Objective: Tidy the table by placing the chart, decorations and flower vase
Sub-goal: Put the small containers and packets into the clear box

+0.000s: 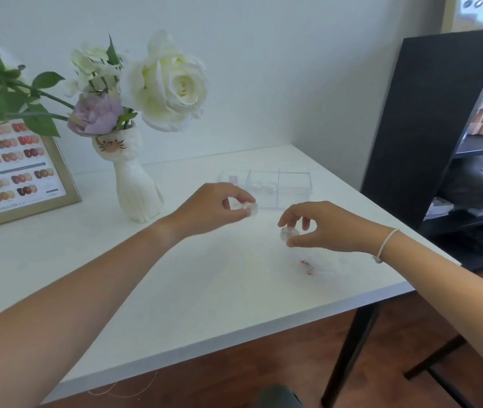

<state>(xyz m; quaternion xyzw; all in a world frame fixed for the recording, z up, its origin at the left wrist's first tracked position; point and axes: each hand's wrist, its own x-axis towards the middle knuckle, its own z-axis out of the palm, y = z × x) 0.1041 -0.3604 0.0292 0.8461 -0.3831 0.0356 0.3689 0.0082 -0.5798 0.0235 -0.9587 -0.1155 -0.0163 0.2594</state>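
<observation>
A framed nail-colour chart (13,178) leans against the wall at the far left. Beside it stands a white cat-faced flower vase (135,187) with white and lilac flowers. My left hand (211,212) pinches a small clear decoration jar (249,209) just in front of a clear divided box (281,188). My right hand (322,226) holds another small clear jar (286,233) a little above the white table (175,290). A few small jars lie inside the box.
Tiny red bits (307,267) lie scattered on the table near its right edge. A black shelf unit (440,128) with polish bottles and a grey nail lamp (481,184) stands to the right. Wooden floor shows below the table's front edge.
</observation>
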